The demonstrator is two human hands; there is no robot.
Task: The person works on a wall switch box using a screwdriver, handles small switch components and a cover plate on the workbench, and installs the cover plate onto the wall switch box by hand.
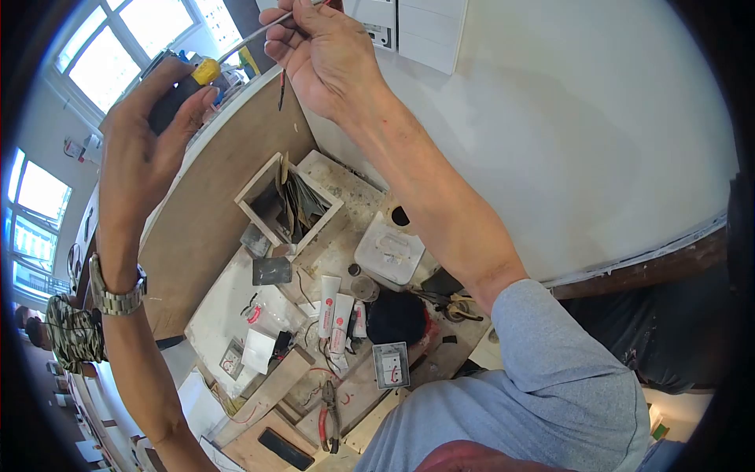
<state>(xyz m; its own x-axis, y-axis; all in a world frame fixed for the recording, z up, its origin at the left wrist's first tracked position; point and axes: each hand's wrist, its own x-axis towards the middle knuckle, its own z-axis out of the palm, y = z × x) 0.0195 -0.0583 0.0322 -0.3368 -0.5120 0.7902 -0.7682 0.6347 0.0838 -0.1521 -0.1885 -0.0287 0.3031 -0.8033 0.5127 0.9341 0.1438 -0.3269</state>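
Note:
At the upper left, my left hand [149, 138] is wrapped round the black and yellow handle of a screwdriver [207, 71]. Its thin metal shaft slants up to the right, to my right hand [334, 59] at the top edge. The fingers of that hand are curled and pinched about the shaft's far end. A bit of red shows by these fingertips, but the tip itself is hidden. Below the right hand dangles a short dark red and black wire [282, 90]. Close behind the right hand, a white switch panel [381, 31] is on the wall.
A low partition [236, 134] bounds the cluttered worktop below. On it are an open box of sheets [245, 206], white tubes [329, 303], a white tub [391, 250], red-handled pliers [328, 421], a phone [285, 448] and a socket box [391, 366]. Another person in camouflage [75, 334] is at left.

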